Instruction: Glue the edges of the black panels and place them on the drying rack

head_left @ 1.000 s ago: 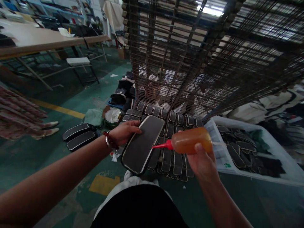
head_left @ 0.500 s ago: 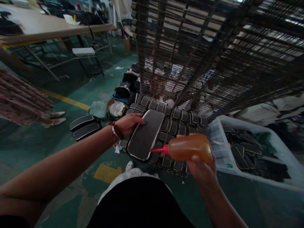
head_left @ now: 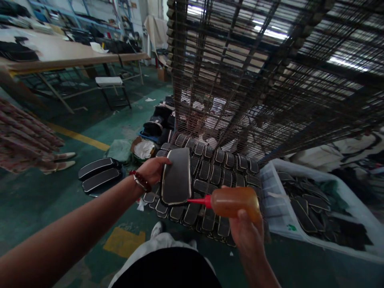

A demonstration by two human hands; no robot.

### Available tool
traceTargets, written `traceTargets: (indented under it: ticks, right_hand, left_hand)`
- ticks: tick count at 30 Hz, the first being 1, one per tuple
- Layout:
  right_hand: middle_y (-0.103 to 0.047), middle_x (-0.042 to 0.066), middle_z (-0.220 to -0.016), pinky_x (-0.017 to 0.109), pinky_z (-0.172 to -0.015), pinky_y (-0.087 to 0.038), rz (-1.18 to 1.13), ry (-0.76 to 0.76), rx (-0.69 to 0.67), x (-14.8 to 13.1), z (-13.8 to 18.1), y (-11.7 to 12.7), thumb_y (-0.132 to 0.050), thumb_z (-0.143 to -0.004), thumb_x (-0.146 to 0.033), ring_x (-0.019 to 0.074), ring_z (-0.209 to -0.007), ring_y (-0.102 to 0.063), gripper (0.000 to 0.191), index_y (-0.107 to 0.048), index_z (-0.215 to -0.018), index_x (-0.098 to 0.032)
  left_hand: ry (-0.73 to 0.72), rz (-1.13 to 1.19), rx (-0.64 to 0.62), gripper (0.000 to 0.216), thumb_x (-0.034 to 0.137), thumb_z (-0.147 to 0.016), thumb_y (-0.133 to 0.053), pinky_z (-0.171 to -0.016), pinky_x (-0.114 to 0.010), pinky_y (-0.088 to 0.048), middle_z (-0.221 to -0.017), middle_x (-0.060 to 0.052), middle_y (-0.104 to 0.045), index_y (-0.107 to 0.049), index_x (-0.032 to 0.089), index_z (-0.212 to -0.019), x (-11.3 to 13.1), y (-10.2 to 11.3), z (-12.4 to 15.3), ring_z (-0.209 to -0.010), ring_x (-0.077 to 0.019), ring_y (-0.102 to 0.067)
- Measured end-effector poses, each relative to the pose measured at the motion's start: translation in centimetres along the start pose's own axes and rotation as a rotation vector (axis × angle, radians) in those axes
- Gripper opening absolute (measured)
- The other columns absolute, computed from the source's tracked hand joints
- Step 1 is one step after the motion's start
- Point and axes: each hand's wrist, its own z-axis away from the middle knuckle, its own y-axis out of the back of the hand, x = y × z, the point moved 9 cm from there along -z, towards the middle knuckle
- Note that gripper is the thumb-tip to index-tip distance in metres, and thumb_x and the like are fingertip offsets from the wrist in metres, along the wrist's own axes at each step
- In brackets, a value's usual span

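My left hand (head_left: 153, 170) grips the upper left edge of a dark, flat panel (head_left: 177, 176) with rounded corners and a pale line along its rim. In my right hand (head_left: 247, 224) lies a squeeze bottle (head_left: 235, 202) of amber liquid, held on its side. Its red nozzle (head_left: 199, 201) points left, with the tip at the panel's lower right corner. Beneath, rows of smaller dark pads (head_left: 216, 174) with pale edges lie on a wire rack. What the liquid is, I cannot tell.
A tall wire rack (head_left: 240, 80) leans over the pads. On the right stands a translucent plastic bin (head_left: 270, 204) of dark pieces. Two larger panels (head_left: 100, 174) lie at left, near a person's skirt (head_left: 27, 140). Behind are a stool (head_left: 109, 82) and a long table (head_left: 69, 56).
The panel has turned more upright and shifted slightly left with my left hand. The bottle has moved a little down and left, its nozzle staying at the panel's lower right corner. My view has tilted up.
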Motion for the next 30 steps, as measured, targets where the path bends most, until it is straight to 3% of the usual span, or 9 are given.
traceTargets:
  ticks: [4, 8, 12, 15, 18, 22, 26, 30]
  right_hand:
    - [-0.074, 0.008, -0.112, 0.045, -0.089, -0.060, -0.117, -0.172, 0.115, 3.3, 0.1, 0.2, -0.082, -0.077, -0.045, 0.0284, -0.106, -0.070, 0.050, -0.064, -0.121, -0.027]
    - [-0.074, 0.006, -0.111, 0.028, -0.068, -0.063, -0.276, -0.388, 0.163, 5.6, -1.3, -1.1, -0.077, -0.082, -0.050, 0.0224, -0.099, -0.072, 0.039, -0.067, -0.110, -0.025]
    - [-0.074, 0.002, -0.100, 0.024, -0.060, -0.060, -0.216, -0.183, 0.184, 2.8, -4.8, -1.4, -0.084, -0.077, -0.040, 0.0183, -0.085, -0.071, 0.039, -0.067, -0.108, -0.024]
    - [-0.071, 0.001, -0.091, 0.022, -0.051, -0.054, -0.052, -0.011, 0.125, 0.6, -6.6, -2.0, -0.084, -0.075, -0.038, 0.0163, -0.072, -0.067, 0.037, -0.066, -0.102, -0.021]
    - [-0.069, 0.000, -0.092, 0.023, -0.055, -0.054, 0.038, 0.074, 0.091, -0.2, -7.2, -2.4, -0.085, -0.073, -0.036, 0.0168, -0.075, -0.066, 0.039, -0.064, -0.103, -0.021]
    - [-0.070, 0.000, -0.097, 0.029, -0.076, -0.057, 0.105, 0.144, 0.043, -0.2, -6.4, -2.7, -0.087, -0.070, -0.033, 0.0177, -0.087, -0.067, 0.042, -0.065, -0.105, -0.024]
    - [-0.073, 0.004, -0.104, 0.043, -0.089, -0.057, 0.111, 0.034, -0.135, 0.9, -4.9, -3.5, -0.085, -0.073, -0.032, 0.0237, -0.095, -0.069, 0.046, -0.064, -0.114, -0.026]
    - [-0.074, 0.007, -0.104, 0.050, -0.088, -0.059, 0.113, -0.040, -0.208, 0.5, -4.5, -3.7, -0.087, -0.070, -0.031, 0.0283, -0.095, -0.071, 0.053, -0.062, -0.116, -0.026]
  left_hand:
    - [0.012, 0.056, 0.056, 0.016, 0.000, -0.075, -0.055, -0.049, -0.031, -0.060, -0.059, -0.008, -0.069, -0.065, 0.008, -0.085, -0.6, 0.6, -0.3, -0.049, -0.0227, -0.069]
    - [-0.133, -0.010, -0.020, 0.016, -0.001, -0.075, -0.056, -0.049, -0.029, -0.058, -0.061, -0.006, -0.069, -0.062, 0.011, -0.084, -0.8, -0.2, 0.0, -0.051, -0.0205, -0.068]
    - [-0.161, -0.090, -0.131, 0.020, 0.000, -0.074, -0.058, -0.053, -0.028, -0.058, -0.071, -0.007, -0.072, -0.061, 0.013, -0.089, -2.5, -2.0, 1.2, -0.057, -0.0200, -0.070]
    - [-0.115, -0.107, -0.124, 0.024, 0.001, -0.072, -0.059, -0.054, -0.029, -0.058, -0.072, -0.007, -0.072, -0.062, 0.013, -0.092, -3.8, -2.5, 1.6, -0.057, -0.0197, -0.069]
    - [-0.095, -0.096, -0.101, 0.030, 0.000, -0.069, -0.063, -0.054, -0.029, -0.057, -0.071, -0.005, -0.071, -0.061, 0.015, -0.095, -4.4, -2.6, 1.4, -0.056, -0.0195, -0.069]
    - [-0.082, -0.108, -0.114, 0.033, 0.001, -0.069, -0.063, -0.053, -0.030, -0.056, -0.074, -0.005, -0.071, -0.061, 0.015, -0.098, -4.5, -2.7, 0.9, -0.057, -0.0199, -0.068]
    - [-0.104, -0.101, -0.025, 0.033, -0.001, -0.068, -0.061, -0.053, -0.028, -0.055, -0.071, -0.003, -0.070, -0.061, 0.016, -0.096, -3.7, -1.6, 0.2, -0.057, -0.0190, -0.068]
    - [-0.117, -0.116, -0.115, 0.023, -0.001, -0.068, -0.057, -0.051, -0.026, -0.055, -0.066, -0.004, -0.069, -0.061, 0.016, -0.083, -3.2, -2.1, 0.0, -0.055, -0.0178, -0.067]
